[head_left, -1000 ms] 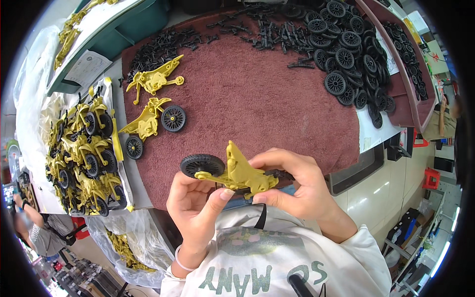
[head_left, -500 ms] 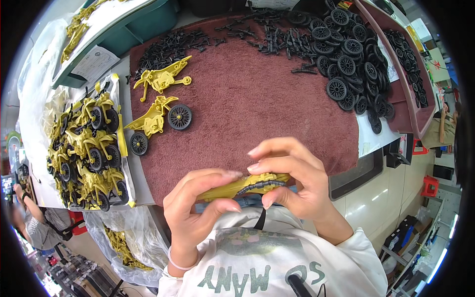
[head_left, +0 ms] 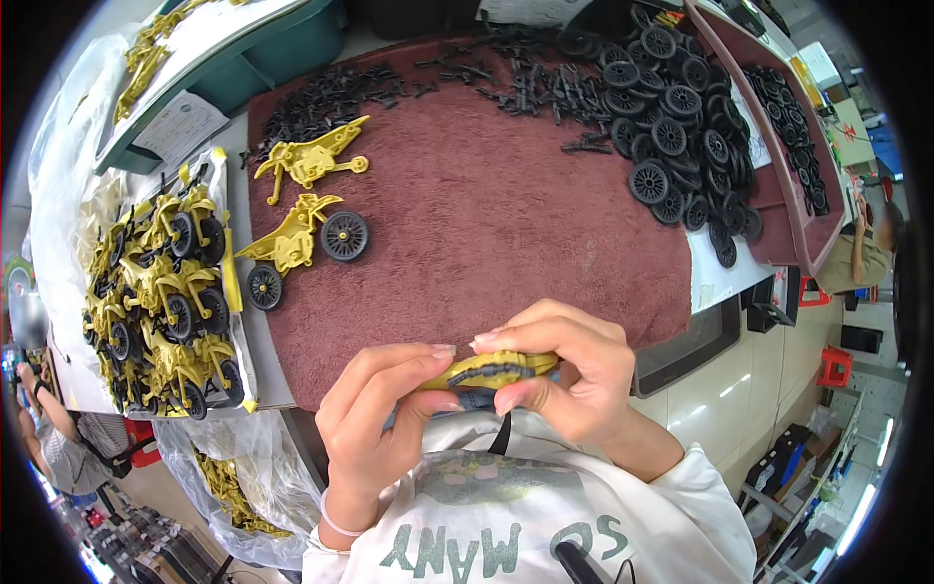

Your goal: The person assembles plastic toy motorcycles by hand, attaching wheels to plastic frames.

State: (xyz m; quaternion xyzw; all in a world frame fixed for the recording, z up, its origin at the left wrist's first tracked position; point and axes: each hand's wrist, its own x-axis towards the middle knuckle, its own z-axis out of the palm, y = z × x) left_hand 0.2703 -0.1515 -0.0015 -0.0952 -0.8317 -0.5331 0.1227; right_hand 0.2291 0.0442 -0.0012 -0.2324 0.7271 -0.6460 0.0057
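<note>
While both hands (head_left: 486, 389) pinch yellow toy (head_left: 486, 370), white label (head_left: 180, 127) upper-left

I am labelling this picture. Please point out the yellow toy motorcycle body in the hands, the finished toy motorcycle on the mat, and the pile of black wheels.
yellow toy motorcycle body (head_left: 486, 370), head view, top edge between the fingers.
finished toy motorcycle (head_left: 292, 243), head view, yellow frame.
pile of black wheels (head_left: 681, 117), head view, a wheel mid-pile.

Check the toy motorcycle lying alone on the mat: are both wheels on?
Both on. The toy motorcycle lies on the mat with a black wheel at each end.
</note>
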